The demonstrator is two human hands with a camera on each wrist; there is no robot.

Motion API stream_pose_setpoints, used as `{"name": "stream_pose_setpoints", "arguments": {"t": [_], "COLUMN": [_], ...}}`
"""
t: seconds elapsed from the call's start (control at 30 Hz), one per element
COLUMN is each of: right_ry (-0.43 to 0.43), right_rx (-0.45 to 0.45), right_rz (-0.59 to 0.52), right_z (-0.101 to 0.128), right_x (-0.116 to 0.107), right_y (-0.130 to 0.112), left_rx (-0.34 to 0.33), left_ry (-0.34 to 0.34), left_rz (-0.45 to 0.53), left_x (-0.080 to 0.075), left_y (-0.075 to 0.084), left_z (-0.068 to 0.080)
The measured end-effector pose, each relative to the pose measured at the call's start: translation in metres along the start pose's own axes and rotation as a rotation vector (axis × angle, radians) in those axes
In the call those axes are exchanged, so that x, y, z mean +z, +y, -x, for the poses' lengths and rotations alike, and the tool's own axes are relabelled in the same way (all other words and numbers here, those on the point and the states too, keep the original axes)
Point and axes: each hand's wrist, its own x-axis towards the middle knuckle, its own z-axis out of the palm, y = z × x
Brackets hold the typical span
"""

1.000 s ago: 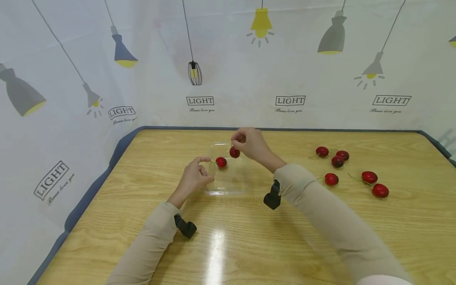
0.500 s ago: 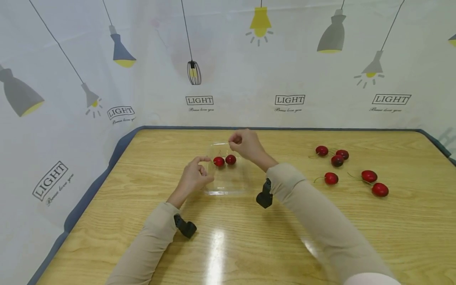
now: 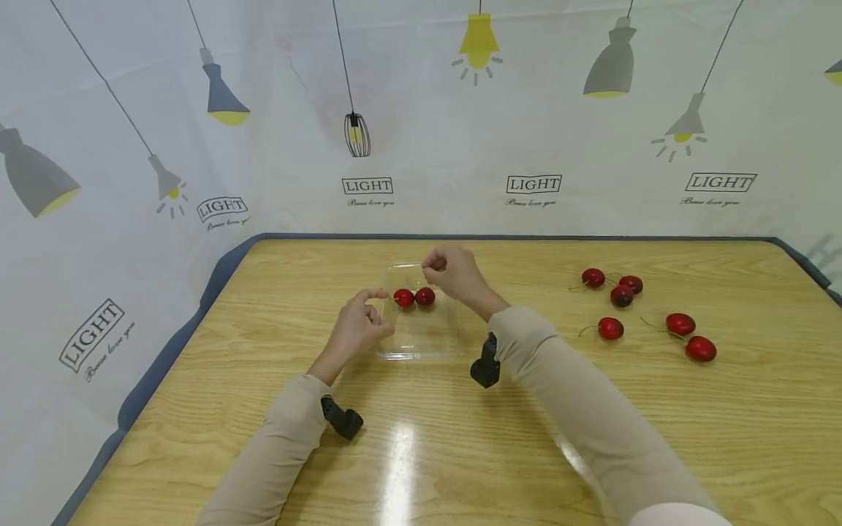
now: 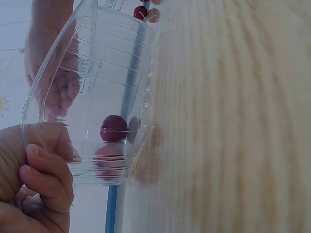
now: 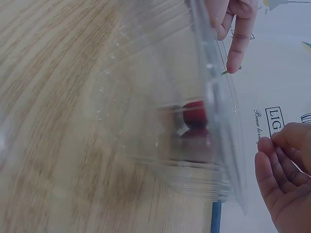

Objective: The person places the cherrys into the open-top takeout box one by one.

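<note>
A clear plastic box (image 3: 421, 340) stands on the wooden table (image 3: 460, 453) with two red cherries in it, one on the left (image 3: 403, 297) and one on the right (image 3: 425, 296). My left hand (image 3: 355, 329) grips the box's left rim with curled fingers (image 4: 43, 170). My right hand (image 3: 450, 270) hovers over the box's far side. Its fingertips (image 5: 272, 145) are pinched together just above the right cherry, apparently on its thin stem. In the right wrist view a cherry (image 5: 195, 114) shows through the box wall (image 5: 160, 97).
Several loose cherries (image 3: 609, 328) lie on the table to the right, some in a far cluster (image 3: 621, 295) and two nearer the right edge (image 3: 700, 348). A printed curtain (image 3: 131, 183) closes off the back and left.
My right hand lowered its cherry into the box beside the first one, where it now rests. The left hand has stayed on the box rim.
</note>
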Motion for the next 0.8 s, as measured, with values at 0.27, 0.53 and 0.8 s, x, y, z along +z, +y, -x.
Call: {"name": "stream_pose_setpoints", "arguments": {"t": [0.27, 0.53, 0.8], "right_ry": [-0.016, -0.04, -0.048], "right_rx": [-0.002, 0.016, 0.001], "right_rz": [0.015, 0.029, 0.02], "right_z": [0.0016, 0.0048, 0.0085], "right_x": [0.0007, -0.0013, -0.0033], "right_y": [0.0001, -0.0003, 0.0038], "left_rx": [0.0, 0.0, -0.001], "left_ry": [0.0, -0.004, -0.007], "left_rz": [0.0, -0.001, 0.007], "left_x": [-0.0001, -0.0007, -0.0005], "left_y": [-0.0011, -0.0004, -0.0008], "left_z": [-0.0003, -0.0002, 0.0007]}}
